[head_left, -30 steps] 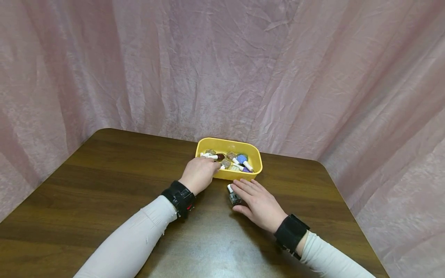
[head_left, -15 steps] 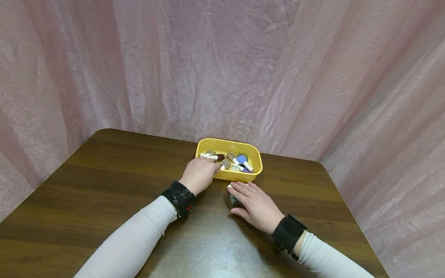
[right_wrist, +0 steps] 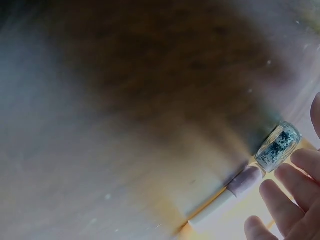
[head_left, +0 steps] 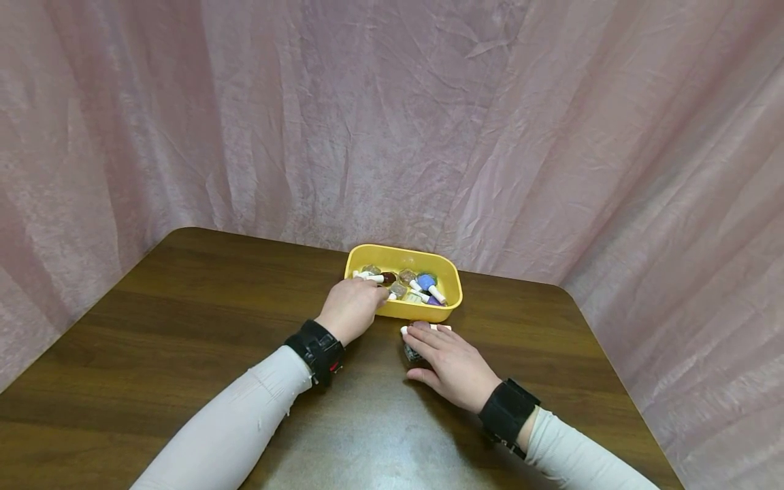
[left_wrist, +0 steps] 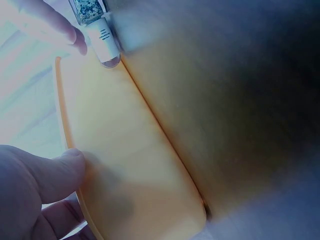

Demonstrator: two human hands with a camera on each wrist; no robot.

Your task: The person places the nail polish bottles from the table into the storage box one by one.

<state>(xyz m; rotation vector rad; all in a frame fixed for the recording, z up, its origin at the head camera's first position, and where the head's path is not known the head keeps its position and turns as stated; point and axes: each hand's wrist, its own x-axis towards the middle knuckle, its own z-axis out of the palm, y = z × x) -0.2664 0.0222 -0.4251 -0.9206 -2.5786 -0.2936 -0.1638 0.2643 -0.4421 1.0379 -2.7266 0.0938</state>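
My left hand (head_left: 352, 306) grips the near-left rim of a yellow plastic container (head_left: 404, 310). In the left wrist view its thumb (left_wrist: 70, 165) lies on the outer wall, with the other fingers past the rim. My right hand (head_left: 456, 364) spreads over two nail polish bottles on the table, just in front of the container. One is a clear bottle with dark glitter (right_wrist: 279, 147) and a white cap (left_wrist: 103, 41). The other is a mauve nail polish bottle (right_wrist: 245, 181) with a white cap, lying along the container's base. The right fingers (right_wrist: 280, 202) are nearly straight beside both bottles.
Several nail polish bottles lie jumbled inside the container, among them a blue one (head_left: 426, 281) and a dark red one (head_left: 389, 278). The brown wooden table (head_left: 202, 327) extends to both sides. A pink curtain (head_left: 392, 122) hangs behind its far edge.
My right hand has shifted slightly left and nearer, further over the glitter bottle. The mauve bottle and its white cap now show past the fingertips. My left hand keeps its grip on the rim.
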